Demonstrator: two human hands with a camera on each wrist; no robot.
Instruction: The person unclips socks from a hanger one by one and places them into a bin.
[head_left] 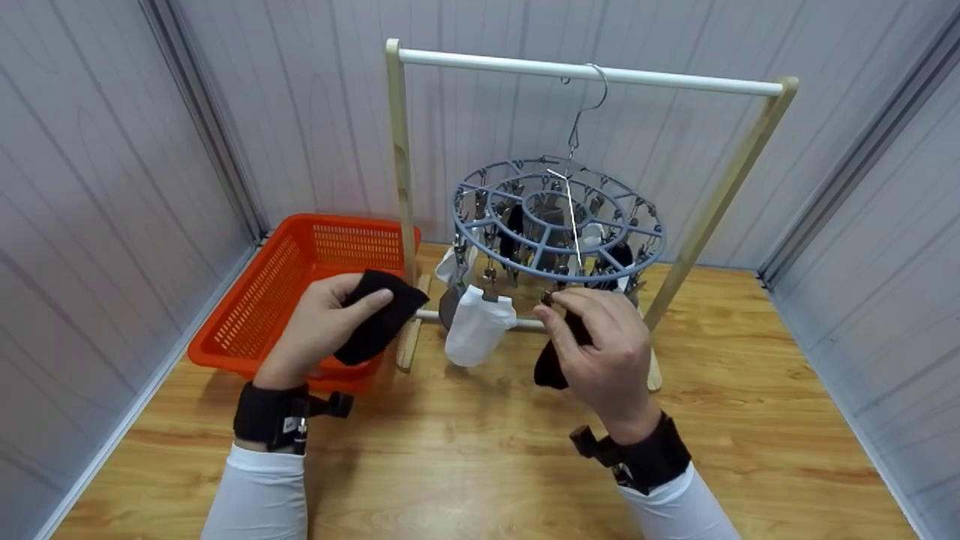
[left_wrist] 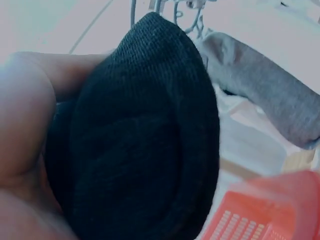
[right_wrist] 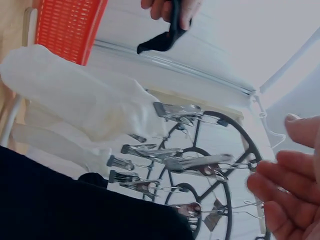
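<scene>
The wooden table (head_left: pixel 750 420) carries a drying rack (head_left: pixel 401 187) built from two pale wooden uprights and a white crossbar. An orange basket (head_left: pixel 262 300) stands at the table's left rear, just beside the rack's left upright.

A round grey clip hanger (head_left: pixel 559 217) hangs by its metal hook from the crossbar. Metal clips hang below its rings. Several socks are clipped to it: a white sock (head_left: pixel 476 326) at the front left, a grey sock (left_wrist: pixel 270 95) behind it, and further dark and white pieces among the inner clips, too crowded to count.

The left hand (head_left: pixel 319 326) is held above the near right corner of the basket. Its grip is clenched on a folded black sock (head_left: pixel 382 315): the thumb lies across the top and the fingers curl beneath. This sock is well apart from the hanger and touches nothing but the hand.

The right hand (head_left: pixel 604 349) is raised to the front edge of the hanger. Its thumb and forefinger pinch the top of a second black sock (head_left: pixel 551 364) at or just below a front clip (head_left: pixel 547 298). Whether the clip is closed on the sock cannot be determined. The rest of this sock hangs down in front of the palm, clear of the table, just right of the white sock.

Each wrist carries a black strap (head_left: pixel 262 416) over a white sleeve.
</scene>
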